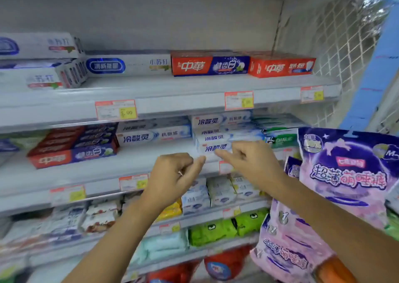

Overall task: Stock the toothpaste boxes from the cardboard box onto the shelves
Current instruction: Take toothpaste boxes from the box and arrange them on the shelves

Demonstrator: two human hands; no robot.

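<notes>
**Upper shelf [194, 85].** All boxes lie flat with their long faces outward.
- Far left: white toothpaste boxes [38, 45], stacked.
- Beside them: one white-and-blue box [127, 65].
- Next: a red-and-blue box [210, 65].
- Right end: a red box [280, 66].
- Price tags [116, 112] are fixed along the rim.

**Second shelf [103, 172].**
- Left: a red-and-blue stack [73, 151], set askew to the rim.
- Middle: two pale blue boxes [153, 134].
- Just right of those: a taller stack [218, 131] of the same design.
- Right end: green-and-white boxes [280, 137].

**Hands.** Both are raised before the second shelf, near each other but apart.
- The right hand [252, 161] is at the front of the lowest box [213, 147] of the taller stack and covers its right part. Its fingers are curled under and the thumb points left along the box's lower edge. The area is blurred, so I cannot tell whether the hand grips the box or only touches it.
- The left hand [172, 174] sits lower and to the left, in front of the shelf rim. Its fingers are curled toward the palm and the thumb is stretched toward the right hand. Nothing is seen in it.

**Lower shelves.** They carry soft packets in white, yellow and green [211, 231].

**Right side.** Purple hanging packs [349, 174] hang there, and the right forearm crosses in front of them.
</notes>
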